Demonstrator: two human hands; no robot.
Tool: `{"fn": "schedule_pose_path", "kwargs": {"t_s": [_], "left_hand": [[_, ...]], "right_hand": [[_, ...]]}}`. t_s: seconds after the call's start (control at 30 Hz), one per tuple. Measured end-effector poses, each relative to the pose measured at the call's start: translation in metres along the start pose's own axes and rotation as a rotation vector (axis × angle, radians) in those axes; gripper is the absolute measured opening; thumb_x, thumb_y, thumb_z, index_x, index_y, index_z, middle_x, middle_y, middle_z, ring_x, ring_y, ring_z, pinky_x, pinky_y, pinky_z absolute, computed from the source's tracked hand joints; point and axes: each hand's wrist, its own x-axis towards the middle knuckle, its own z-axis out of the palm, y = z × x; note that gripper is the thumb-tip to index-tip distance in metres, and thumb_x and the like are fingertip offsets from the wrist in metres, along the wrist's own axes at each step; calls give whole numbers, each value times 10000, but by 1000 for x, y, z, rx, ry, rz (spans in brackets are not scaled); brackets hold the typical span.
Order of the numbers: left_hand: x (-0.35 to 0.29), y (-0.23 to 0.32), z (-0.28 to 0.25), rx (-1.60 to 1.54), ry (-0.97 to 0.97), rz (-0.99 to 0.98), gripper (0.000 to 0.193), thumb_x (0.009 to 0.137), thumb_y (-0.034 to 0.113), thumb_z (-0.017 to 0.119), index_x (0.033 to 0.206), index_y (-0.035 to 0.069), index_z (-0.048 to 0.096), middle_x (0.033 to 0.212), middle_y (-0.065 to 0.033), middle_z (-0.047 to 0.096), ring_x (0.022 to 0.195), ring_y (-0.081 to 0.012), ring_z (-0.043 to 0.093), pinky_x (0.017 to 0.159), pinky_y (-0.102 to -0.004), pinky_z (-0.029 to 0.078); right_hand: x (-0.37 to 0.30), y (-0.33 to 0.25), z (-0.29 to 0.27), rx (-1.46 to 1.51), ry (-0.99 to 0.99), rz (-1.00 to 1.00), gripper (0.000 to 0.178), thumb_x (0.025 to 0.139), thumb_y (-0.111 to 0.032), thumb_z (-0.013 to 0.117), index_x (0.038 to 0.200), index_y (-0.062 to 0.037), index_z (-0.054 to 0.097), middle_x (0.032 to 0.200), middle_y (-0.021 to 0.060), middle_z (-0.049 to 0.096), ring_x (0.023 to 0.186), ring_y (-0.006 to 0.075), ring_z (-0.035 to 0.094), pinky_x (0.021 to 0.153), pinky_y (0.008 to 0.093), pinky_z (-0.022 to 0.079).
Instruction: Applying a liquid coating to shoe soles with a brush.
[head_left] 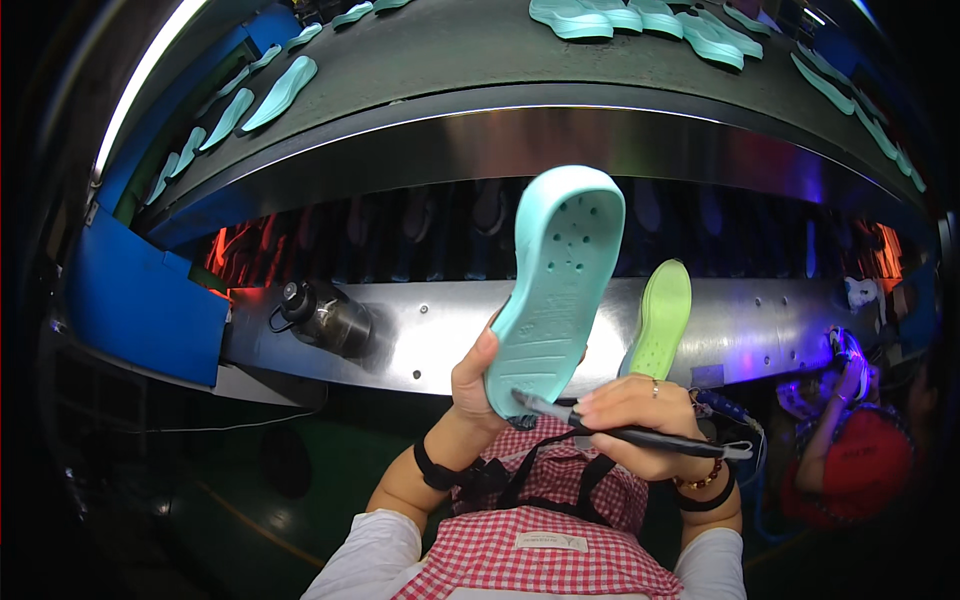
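My left hand grips a turquoise shoe sole by its lower end, thumb along the side. The sole is tilted up, with its recessed face and small round holes toward me. In my right hand is a slim black-handled brush, pinched between closed fingers. Its greyish tip touches the sole's lower end, near my left hand; a small metal loop hangs at the other end. Just beyond my right hand, a lime-green sole lies on the metal ledge, a turquoise edge showing beneath it.
The steel ledge carries a dark bottle on the left. Behind it, soles hang or stand in a dark slot with red glow at both ends. Above, a dark conveyor bears several turquoise soles. A person in red works at right.
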Motion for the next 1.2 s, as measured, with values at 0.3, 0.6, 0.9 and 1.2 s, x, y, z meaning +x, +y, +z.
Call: {"fn": "schedule_pose_path", "kwargs": {"t_s": [0.3,0.6,0.9,1.2], "left_hand": [[3,12,-5,-195,-20,-368,571,846,329,432,1291,-13,330,1245,-217,429,1119,-320,468,963,-443,361],[6,17,3,144,0,-672,554,837,257,517,1259,-68,365,1215,-217,457,1068,-248,511,899,-324,422],[0,22,1,326,82,-691,503,850,240,531,1236,-59,409,1169,-192,507,1008,-210,549,872,-286,443],[-4,32,3,327,83,-609,492,870,260,500,1242,-48,406,1156,-172,510,1011,-188,539,838,-270,455]], "right_hand": [[-2,-4,-8,-72,-147,31,213,672,-31,695,877,-50,640,916,98,647,843,230,632,734,312,506],[-15,9,-23,-66,-371,101,261,698,-31,637,949,-102,634,977,48,637,888,211,617,759,287,497],[-15,20,-42,-189,-471,87,239,730,-44,592,963,-89,622,1003,54,632,850,221,626,702,298,501],[-22,15,-49,-156,-311,88,255,715,-13,622,966,-59,618,984,96,635,896,253,614,751,301,488]]}}
